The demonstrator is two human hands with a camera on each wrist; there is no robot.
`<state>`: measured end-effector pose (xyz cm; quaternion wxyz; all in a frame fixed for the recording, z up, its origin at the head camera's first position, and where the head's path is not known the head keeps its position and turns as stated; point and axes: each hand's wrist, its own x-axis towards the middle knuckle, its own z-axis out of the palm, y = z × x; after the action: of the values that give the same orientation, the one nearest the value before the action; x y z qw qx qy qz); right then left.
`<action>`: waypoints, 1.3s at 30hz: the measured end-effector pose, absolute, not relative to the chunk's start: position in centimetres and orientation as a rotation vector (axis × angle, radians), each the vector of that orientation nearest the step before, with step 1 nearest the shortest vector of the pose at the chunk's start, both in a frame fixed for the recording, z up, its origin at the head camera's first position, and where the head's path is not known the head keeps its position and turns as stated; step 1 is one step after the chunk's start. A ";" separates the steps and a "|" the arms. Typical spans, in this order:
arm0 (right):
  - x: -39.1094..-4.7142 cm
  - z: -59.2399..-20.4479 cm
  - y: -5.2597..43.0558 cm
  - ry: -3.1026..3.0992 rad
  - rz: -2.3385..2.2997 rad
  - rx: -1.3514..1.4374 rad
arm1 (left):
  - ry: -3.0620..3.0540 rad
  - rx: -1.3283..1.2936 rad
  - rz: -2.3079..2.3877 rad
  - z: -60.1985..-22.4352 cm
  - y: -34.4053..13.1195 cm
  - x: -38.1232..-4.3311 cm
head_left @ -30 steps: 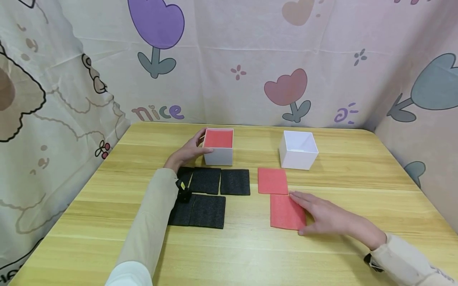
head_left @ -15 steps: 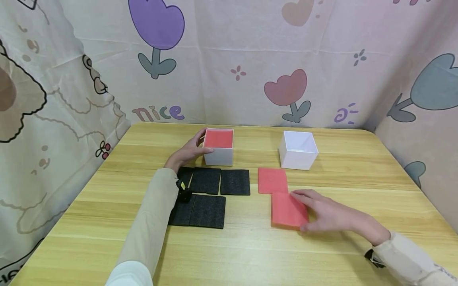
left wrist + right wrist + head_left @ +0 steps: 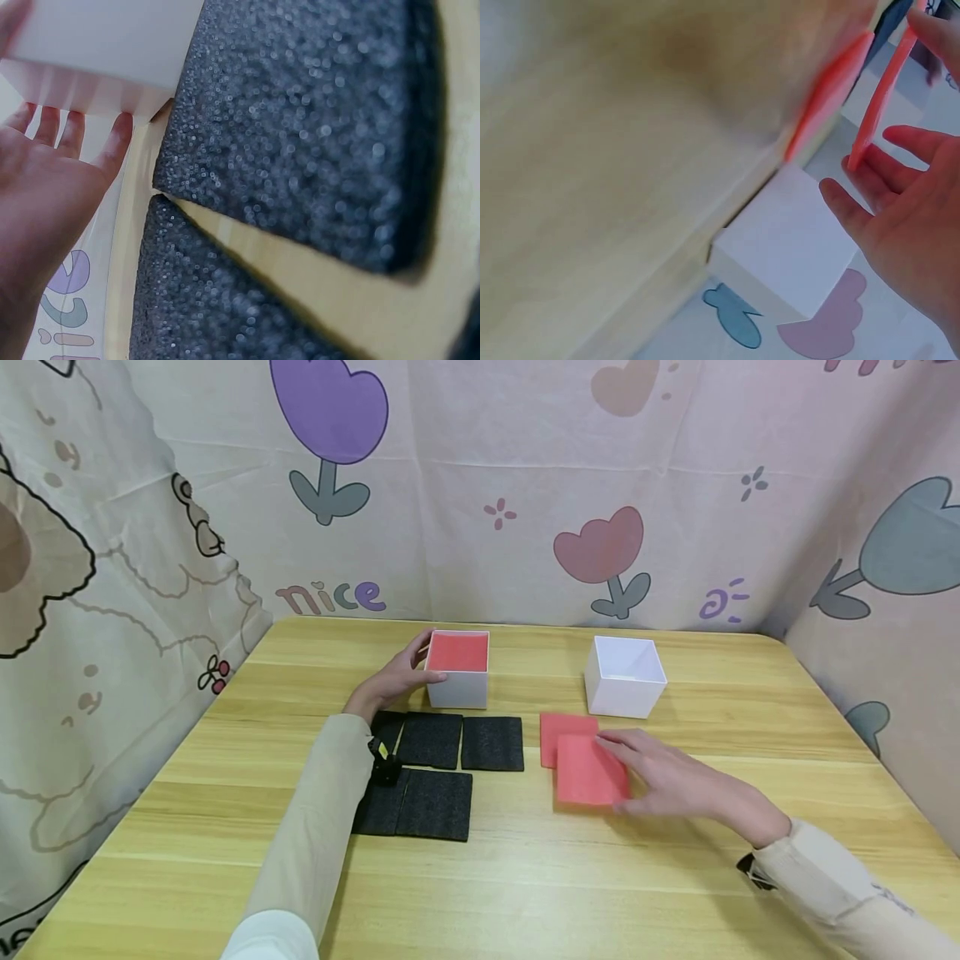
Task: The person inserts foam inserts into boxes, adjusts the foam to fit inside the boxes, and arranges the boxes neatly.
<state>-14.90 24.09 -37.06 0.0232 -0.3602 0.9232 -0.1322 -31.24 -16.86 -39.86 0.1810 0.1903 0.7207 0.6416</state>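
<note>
Left hand [image 3: 396,677] gripped the left box [image 3: 459,691], red pad [image 3: 459,652] already in, right hand [image 3: 678,779] pinched a red square [image 3: 590,771], spare red one [image 3: 553,725] plus black squares [image 3: 492,744] still unboxed.

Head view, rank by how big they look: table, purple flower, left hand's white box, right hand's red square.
1. Table
2. Purple flower, its top out of frame
3. White box and red square: too alike to rank

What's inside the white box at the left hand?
A flat red square fills the opening of the white box, near its rim. Whatever lies beneath is covered and cannot be seen.
</note>
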 end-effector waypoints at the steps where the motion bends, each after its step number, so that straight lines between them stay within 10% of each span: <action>1: -15.1 -37.0 23.9 2.867 -0.398 -1.136 | 2.037 0.536 1.811 -39.9 -16.9 -31.2; 39: -20.7 -32.7 18.9 2.849 -0.511 -1.168 | 2.037 0.558 1.827 -40.0 -16.9 -31.2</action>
<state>-20.71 18.92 -32.74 0.0100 -0.3742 0.9127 -0.1637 -31.17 -16.93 -39.97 0.1736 0.1967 0.7183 0.6444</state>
